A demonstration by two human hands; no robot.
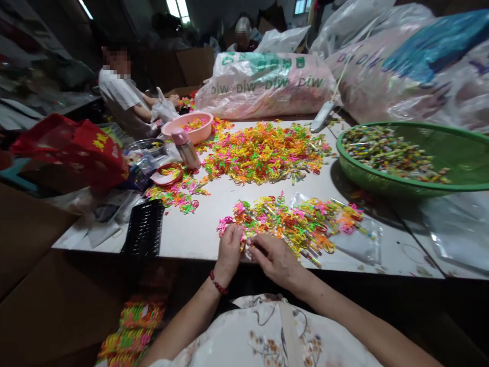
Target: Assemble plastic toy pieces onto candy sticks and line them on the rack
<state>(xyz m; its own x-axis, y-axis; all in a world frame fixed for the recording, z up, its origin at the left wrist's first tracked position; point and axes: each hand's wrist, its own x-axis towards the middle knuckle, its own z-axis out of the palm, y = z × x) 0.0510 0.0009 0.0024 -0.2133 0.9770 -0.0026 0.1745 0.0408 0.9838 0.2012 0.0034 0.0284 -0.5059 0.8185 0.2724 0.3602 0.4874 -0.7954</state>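
Note:
Both my hands rest at the near edge of a white table (pixel 198 232), working in a small heap of bright plastic rings (pixel 294 221) in pink, yellow, orange and green. My left hand (pixel 228 251), with a red bead bracelet at the wrist, has its fingers curled down onto rings at the heap's left end. My right hand (pixel 275 259) is closed in a pinch on small pieces right beside it; what exactly it holds is too small to name. Clear plastic bags (pixel 361 243) lie under the heap's right side.
A bigger heap of rings (pixel 263 150) lies further back. A green basket (pixel 416 158) of mixed pieces stands right, a pink bowl (pixel 189 126) and a bottle (pixel 186 148) left. Large filled plastic sacks (pixel 267 84) line the back. A seated person (pixel 124 97) works far left. A black tray (pixel 144 229) sits near the left edge.

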